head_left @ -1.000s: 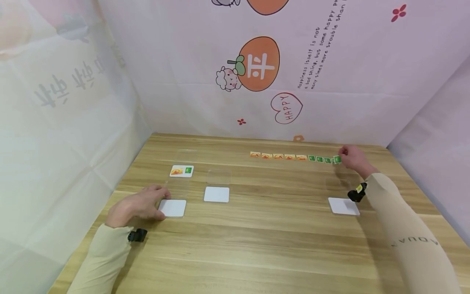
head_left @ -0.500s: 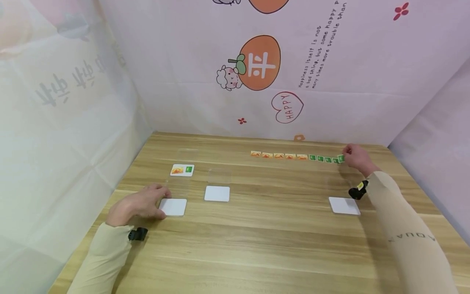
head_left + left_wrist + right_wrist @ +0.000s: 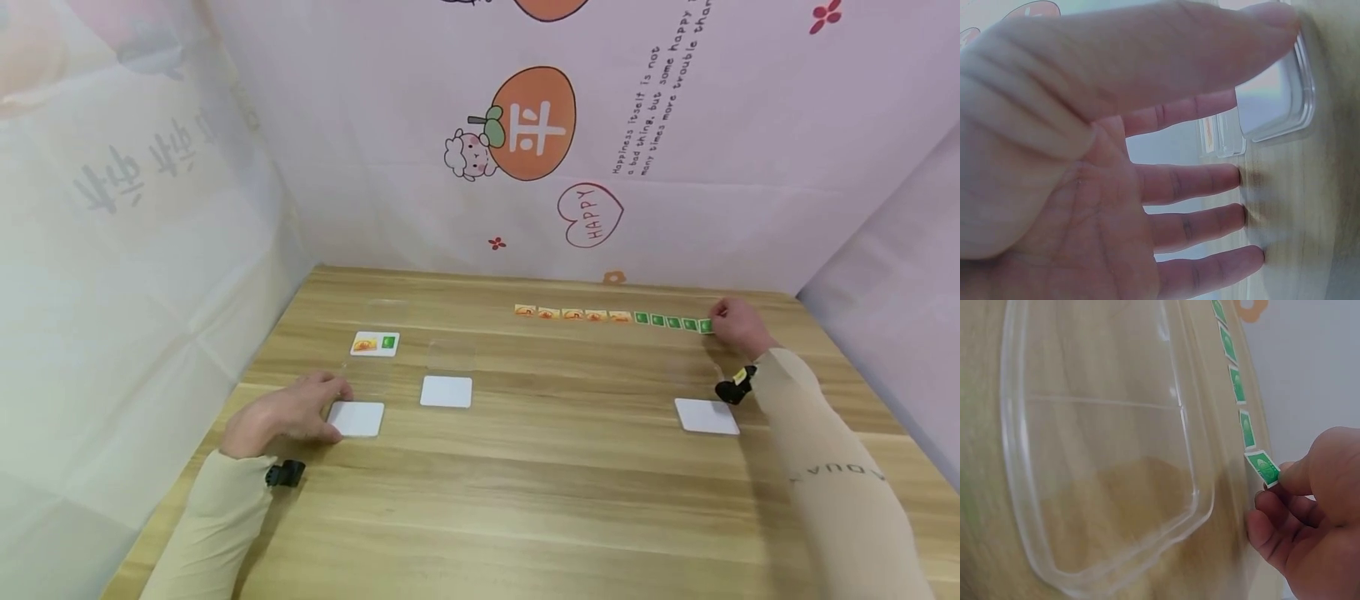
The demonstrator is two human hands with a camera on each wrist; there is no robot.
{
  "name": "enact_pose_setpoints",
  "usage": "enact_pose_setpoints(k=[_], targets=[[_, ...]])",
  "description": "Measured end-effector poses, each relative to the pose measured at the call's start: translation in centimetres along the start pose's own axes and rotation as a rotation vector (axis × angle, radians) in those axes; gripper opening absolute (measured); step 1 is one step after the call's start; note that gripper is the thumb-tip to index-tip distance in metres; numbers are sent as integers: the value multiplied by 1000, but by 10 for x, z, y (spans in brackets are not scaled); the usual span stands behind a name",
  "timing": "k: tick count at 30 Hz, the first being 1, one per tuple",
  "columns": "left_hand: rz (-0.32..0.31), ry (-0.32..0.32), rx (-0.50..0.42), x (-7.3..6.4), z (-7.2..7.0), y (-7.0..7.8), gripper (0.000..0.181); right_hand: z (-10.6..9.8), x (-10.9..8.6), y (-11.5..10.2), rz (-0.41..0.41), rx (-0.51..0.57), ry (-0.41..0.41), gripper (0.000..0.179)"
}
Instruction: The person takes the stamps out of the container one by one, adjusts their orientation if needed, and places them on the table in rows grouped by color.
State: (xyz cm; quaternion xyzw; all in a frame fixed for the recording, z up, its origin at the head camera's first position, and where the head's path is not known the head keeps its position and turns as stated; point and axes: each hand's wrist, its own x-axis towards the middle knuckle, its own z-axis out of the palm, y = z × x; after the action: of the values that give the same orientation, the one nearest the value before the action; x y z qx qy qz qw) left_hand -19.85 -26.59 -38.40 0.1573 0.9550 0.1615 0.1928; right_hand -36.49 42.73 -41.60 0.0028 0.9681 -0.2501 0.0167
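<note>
A printed cloth (image 3: 360, 108) rises behind a wood table (image 3: 480, 500), over which a person works with two hands. The left hand (image 3: 292, 412) has its fingers spread, thumb and index finger at the edge of a white case (image 3: 357, 419); how firmly they press cannot be told. The right hand (image 3: 742, 327) is at the table's far side, thumb and index finger pinching a green slip. A clear tray (image 3: 1013, 425) lies nearby, on the person's side of the row. Two other white cases sit apart, one at center left (image 3: 446, 392), one below the right wrist (image 3: 707, 416). Beyond the left hand lies a decorated card (image 3: 375, 344). Five orange slips (image 3: 573, 315) lead the row, with green ones following. The pinched slip (image 3: 1263, 469) is at the row's right end, caught by one corner, its body jutting from the fingertips toward its neighbor, tilted out of line with the rest.
</note>
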Motion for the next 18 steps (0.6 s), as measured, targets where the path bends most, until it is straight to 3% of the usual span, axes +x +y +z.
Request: enact_pose_setpoints(k=[7, 13, 18], targets=[[-19, -4, 2, -1, 1, 1, 46, 0, 4, 6, -25, -24, 22, 26], [4, 1, 0, -1, 0, 1, 46, 2, 9, 12, 11, 31, 3, 24], [-14, -1, -7, 0, 2, 0, 46, 5, 14, 15, 23, 33, 1, 25]])
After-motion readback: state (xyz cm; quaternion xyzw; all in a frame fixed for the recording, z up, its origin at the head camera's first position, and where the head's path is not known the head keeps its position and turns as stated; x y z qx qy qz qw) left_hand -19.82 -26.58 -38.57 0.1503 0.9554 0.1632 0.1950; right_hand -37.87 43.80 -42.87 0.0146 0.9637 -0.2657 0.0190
